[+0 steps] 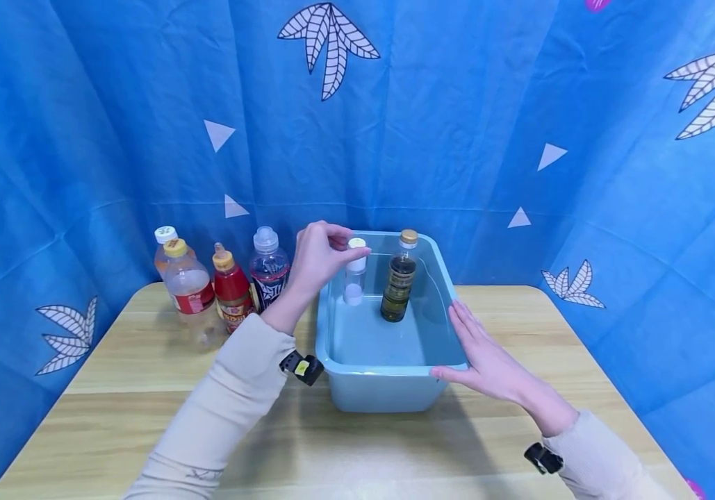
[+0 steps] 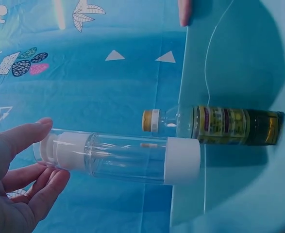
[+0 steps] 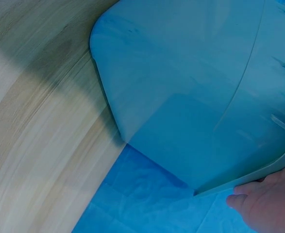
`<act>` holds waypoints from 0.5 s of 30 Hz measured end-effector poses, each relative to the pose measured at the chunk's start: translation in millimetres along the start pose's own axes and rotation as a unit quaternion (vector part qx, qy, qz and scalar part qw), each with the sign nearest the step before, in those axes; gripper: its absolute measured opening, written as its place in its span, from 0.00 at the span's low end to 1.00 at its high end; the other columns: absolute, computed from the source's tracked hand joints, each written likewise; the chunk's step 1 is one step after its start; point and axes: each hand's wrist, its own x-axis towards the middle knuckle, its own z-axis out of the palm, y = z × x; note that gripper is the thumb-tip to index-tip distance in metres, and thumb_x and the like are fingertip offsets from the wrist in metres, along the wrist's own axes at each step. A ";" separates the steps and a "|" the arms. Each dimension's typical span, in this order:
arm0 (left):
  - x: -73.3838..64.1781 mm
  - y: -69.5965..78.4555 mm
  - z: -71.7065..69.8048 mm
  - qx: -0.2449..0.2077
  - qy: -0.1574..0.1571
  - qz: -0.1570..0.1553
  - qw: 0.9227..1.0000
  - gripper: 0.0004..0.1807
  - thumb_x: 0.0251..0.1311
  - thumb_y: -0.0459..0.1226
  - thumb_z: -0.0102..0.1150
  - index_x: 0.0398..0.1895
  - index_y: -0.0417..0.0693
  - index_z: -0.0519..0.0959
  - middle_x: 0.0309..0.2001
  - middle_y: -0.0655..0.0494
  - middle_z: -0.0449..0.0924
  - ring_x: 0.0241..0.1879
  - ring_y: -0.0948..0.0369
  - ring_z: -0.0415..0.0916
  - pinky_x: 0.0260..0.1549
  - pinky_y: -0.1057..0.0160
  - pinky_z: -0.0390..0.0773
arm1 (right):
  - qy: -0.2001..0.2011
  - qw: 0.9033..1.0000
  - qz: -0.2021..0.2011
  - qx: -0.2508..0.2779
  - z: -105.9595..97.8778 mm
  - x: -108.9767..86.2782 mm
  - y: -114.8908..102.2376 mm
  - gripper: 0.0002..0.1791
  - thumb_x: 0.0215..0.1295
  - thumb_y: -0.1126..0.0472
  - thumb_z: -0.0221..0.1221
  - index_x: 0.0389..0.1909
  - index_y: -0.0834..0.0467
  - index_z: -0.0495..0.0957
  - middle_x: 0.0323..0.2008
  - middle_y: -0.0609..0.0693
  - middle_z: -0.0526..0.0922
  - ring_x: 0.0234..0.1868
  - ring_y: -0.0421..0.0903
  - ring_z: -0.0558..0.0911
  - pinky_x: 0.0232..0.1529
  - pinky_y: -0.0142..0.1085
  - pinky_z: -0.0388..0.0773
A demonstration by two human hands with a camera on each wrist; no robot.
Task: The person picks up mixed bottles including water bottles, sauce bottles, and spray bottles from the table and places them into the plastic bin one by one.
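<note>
My left hand [image 1: 319, 257] reaches over the blue plastic bin [image 1: 382, 390] and pinches a slim transparent bottle [image 2: 127, 158] by its top, thumb on one side and fingers on the other. That bottle has a white collar and a white base, and in the head view it is upright within the bin. Close to its right, inside the bin, stands an oil bottle [image 1: 399, 288] with a tan cap and dark greenish contents. My right hand [image 1: 485, 357] rests on the bin's right rim near the front corner, fingers extended along the edge and thumb on the front rim.
Left of the bin on the wooden table [image 1: 113, 417] stand a yellow-capped bottle [image 1: 193, 298], a white-capped orange bottle [image 1: 160, 260], a red sauce bottle [image 1: 232, 286] and a dark-labelled drink bottle [image 1: 269, 271]. A blue patterned curtain [image 1: 426, 139] hangs behind and at both sides.
</note>
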 end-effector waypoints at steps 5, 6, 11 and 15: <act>6.8 2.7 8.6 -0.005 -0.010 -0.001 1.000 0.19 0.41 0.41 0.69 0.35 0.37 0.81 0.29 0.49 0.79 0.30 0.59 0.75 0.30 0.65 0.75 | 0.001 1.000 0.000 -0.001 0.4 0.4 -0.3 0.56 0.48 0.33 0.55 0.67 0.63 0.42 0.68 0.57 0.38 0.67 0.56 0.41 0.58 0.55 0.52; 8.1 3.2 10.2 -0.006 -0.012 -0.004 1.000 0.19 0.41 0.41 0.69 0.35 0.37 0.81 0.29 0.49 0.80 0.30 0.59 0.75 0.30 0.65 0.75 | 0.001 1.000 0.001 -0.001 0.7 0.5 -0.2 0.56 0.48 0.33 0.55 0.67 0.63 0.42 0.68 0.57 0.38 0.67 0.55 0.41 0.58 0.55 0.52; 14.7 3.7 18.9 -0.002 -0.020 -0.026 0.999 0.19 0.41 0.41 0.70 0.35 0.39 0.81 0.30 0.50 0.80 0.31 0.59 0.74 0.30 0.65 0.74 | 0.000 1.000 0.002 -0.003 0.6 0.6 -0.1 0.56 0.49 0.33 0.55 0.67 0.63 0.42 0.68 0.57 0.38 0.67 0.56 0.41 0.58 0.55 0.52; 20.3 2.1 27.1 0.002 -0.025 -0.040 0.999 0.19 0.41 0.42 0.69 0.36 0.39 0.81 0.30 0.50 0.79 0.32 0.59 0.73 0.29 0.65 0.74 | -0.004 1.000 0.003 -0.003 -0.1 0.8 -0.7 0.56 0.49 0.33 0.55 0.67 0.63 0.41 0.68 0.58 0.38 0.67 0.56 0.40 0.58 0.56 0.52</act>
